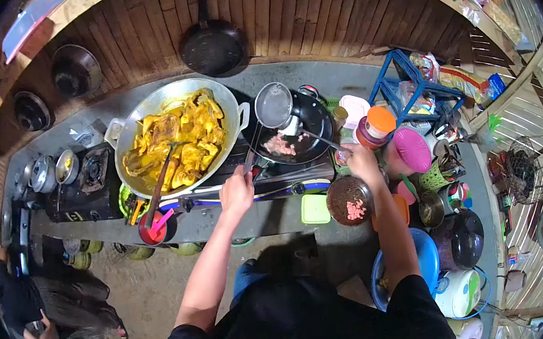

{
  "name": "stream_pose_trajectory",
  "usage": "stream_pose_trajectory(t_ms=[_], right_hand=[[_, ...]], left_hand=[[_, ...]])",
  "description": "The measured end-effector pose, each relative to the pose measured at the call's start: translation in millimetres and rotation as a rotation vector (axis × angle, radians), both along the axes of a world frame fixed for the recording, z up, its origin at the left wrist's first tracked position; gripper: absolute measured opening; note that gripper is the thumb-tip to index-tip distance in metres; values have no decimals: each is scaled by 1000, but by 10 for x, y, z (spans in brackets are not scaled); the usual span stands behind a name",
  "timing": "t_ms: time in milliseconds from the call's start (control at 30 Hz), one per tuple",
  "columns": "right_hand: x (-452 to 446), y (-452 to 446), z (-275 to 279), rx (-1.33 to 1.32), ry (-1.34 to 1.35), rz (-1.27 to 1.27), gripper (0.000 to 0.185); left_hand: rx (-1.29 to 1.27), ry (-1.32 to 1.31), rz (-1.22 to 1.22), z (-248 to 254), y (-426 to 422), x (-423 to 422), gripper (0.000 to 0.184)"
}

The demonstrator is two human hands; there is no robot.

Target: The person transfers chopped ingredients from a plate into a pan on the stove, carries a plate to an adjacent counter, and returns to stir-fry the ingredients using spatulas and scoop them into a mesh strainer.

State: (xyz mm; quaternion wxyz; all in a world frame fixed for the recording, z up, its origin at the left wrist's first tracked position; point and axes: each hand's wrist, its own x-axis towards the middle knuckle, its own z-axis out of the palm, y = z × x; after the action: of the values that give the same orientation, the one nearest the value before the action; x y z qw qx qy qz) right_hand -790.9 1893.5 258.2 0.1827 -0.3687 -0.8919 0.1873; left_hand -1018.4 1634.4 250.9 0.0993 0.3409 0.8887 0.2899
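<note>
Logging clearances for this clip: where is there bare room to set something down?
The counter looks free along its front between the red cup and green box, partly under the left forearm, and behind the black pan. It is crowded around the pink basket.

From the person's head, the only view looks forward and steeply down at the stove, close above the left hand and right hand, reaching the wall beyond.

A dark pan hangs against wooden slats
</note>
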Motion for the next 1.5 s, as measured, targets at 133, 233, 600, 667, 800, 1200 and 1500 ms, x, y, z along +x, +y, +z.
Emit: stream_pose_trajectory(t_ms=[133, 233, 600, 667, 800, 1200, 1500], right_hand=[[201, -73, 160, -114, -74, -20, 28], [293, -78, 112, -78, -67, 52, 28], [189, -94, 81, 224, -117, -149, 33], [123, -118, 57, 219, -154, -153, 31], [62, -124, -22, 160, -217, -55, 27], [-144, 76, -173, 91, -46, -141, 29], [-63, 91, -59, -11, 45, 18, 25]], left_hand=[[-2, -2, 7, 51, -3, 11, 24], [-8, -54, 17, 21, 9, -8, 25], [15, -54, 9, -47, 29, -18, 22], [24, -40, 7, -35, 31, -14, 22], [28, -37, 15, -43, 39, -16, 22], [35, -40, 19, -5, 48, -43, 23], [75, -32, 45, -173, 30, -93, 24]])
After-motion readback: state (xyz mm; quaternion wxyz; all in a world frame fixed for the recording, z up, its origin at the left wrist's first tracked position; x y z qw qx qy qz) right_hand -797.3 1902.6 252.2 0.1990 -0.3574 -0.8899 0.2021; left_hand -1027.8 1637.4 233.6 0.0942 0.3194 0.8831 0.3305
